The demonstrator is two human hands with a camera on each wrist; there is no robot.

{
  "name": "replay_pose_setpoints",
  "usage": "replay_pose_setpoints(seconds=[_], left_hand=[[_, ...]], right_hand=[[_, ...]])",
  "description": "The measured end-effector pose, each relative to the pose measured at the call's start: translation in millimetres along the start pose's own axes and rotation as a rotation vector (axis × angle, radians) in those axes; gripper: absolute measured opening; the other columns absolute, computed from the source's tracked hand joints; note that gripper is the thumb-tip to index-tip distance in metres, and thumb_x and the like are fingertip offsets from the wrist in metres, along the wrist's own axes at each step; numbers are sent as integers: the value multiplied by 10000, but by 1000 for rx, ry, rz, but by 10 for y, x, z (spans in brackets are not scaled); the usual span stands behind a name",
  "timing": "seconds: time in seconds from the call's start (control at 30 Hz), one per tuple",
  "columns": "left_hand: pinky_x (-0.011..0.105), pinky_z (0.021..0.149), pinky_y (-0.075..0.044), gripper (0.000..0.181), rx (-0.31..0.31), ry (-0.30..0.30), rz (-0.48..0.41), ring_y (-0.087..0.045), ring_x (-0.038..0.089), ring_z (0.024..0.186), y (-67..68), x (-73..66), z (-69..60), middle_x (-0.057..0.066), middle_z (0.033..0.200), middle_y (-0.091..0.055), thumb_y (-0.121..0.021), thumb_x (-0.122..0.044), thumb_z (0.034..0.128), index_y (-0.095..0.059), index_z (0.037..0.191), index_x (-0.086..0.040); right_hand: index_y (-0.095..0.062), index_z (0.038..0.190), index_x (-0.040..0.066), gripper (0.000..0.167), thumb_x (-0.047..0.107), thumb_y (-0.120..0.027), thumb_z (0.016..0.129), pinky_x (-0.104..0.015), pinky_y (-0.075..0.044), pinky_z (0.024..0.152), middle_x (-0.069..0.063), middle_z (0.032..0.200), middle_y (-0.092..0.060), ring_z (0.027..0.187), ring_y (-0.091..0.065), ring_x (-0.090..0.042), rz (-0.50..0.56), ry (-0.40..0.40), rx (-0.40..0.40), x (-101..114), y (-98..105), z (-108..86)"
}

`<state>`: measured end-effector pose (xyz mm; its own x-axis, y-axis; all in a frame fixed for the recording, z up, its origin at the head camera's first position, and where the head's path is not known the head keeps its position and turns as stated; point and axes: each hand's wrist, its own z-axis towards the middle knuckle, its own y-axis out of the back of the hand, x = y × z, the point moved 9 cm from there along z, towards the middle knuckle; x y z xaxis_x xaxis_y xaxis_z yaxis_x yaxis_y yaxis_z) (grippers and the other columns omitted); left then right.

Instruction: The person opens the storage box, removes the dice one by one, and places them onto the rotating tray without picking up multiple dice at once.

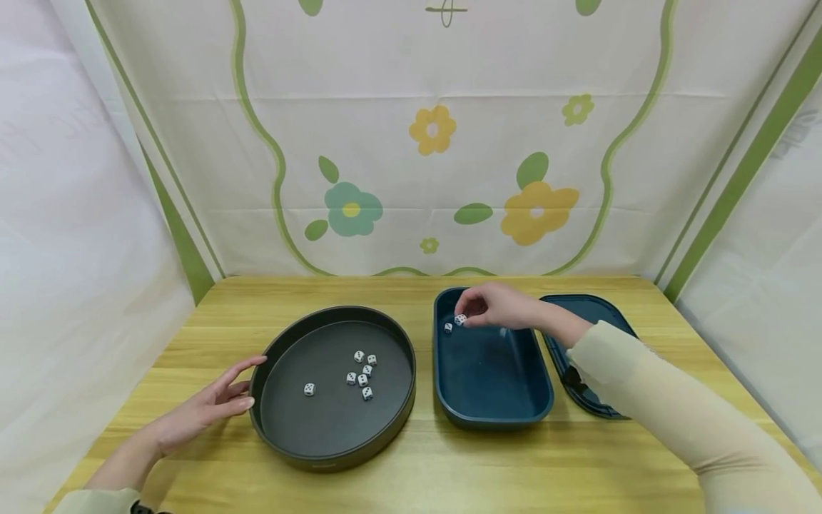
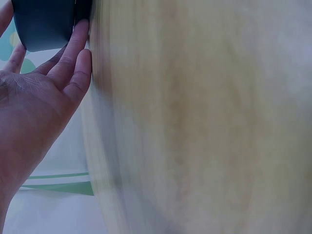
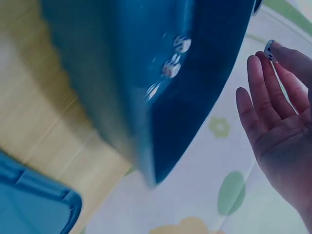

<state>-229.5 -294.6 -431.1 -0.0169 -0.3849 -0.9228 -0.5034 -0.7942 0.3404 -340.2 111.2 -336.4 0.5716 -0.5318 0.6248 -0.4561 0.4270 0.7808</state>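
Observation:
My right hand [image 1: 497,305] is over the far left end of a deep blue rectangular container [image 1: 491,417]. Thumb and fingertip pinch a white die [image 3: 270,51] with black dots. Another die [image 1: 448,328] lies on the container floor; the right wrist view shows two blurred dice [image 3: 170,68] inside. To the left is a round dark pan [image 1: 334,457] holding several white dice [image 1: 362,380] in a loose cluster and one die [image 1: 310,390] apart from them. Against the pan's left outer wall and rim, my left hand [image 1: 199,414] rests with extended, slightly bent fingers.
A blue lid [image 1: 591,307] lies on the wooden table [image 1: 449,478] right of the container, partly covered by my right forearm. Behind the table hangs a white cloth [image 1: 385,64] with printed flowers, and similar sheets flank both sides.

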Motion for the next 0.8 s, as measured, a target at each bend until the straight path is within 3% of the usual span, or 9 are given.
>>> replay_pose_setpoints(seconds=[0.2,0.43,0.8], left_hand=[[486,956,-362,641,-5,0,25,-95,539,1359,-2,-8,-9,285,1554,-66,-473,-124,1027,-123,1558,-204],[399,945,-388,637,-4,0,21,-99,530,1361,-12,-16,-15,280,1556,-61,-473,-126,1027,-128,1557,-205],[582,982,-313,647,-9,6,22,-93,518,1371,-41,-21,17,281,1560,-65,-480,-139,1028,-123,1561,-219]], right_hand=[[-691,1003,74,87,74,-673,917,-283,-515,751,24,911,-665,814,-619,-123,15,81,35,240,-156,183],[-692,1016,116,103,100,-678,915,-253,-508,760,68,935,-656,843,-627,-88,-14,124,103,499,-420,436],[-687,999,128,104,119,-712,898,-233,-481,745,103,903,-627,805,-580,-50,-80,131,190,742,-893,750]])
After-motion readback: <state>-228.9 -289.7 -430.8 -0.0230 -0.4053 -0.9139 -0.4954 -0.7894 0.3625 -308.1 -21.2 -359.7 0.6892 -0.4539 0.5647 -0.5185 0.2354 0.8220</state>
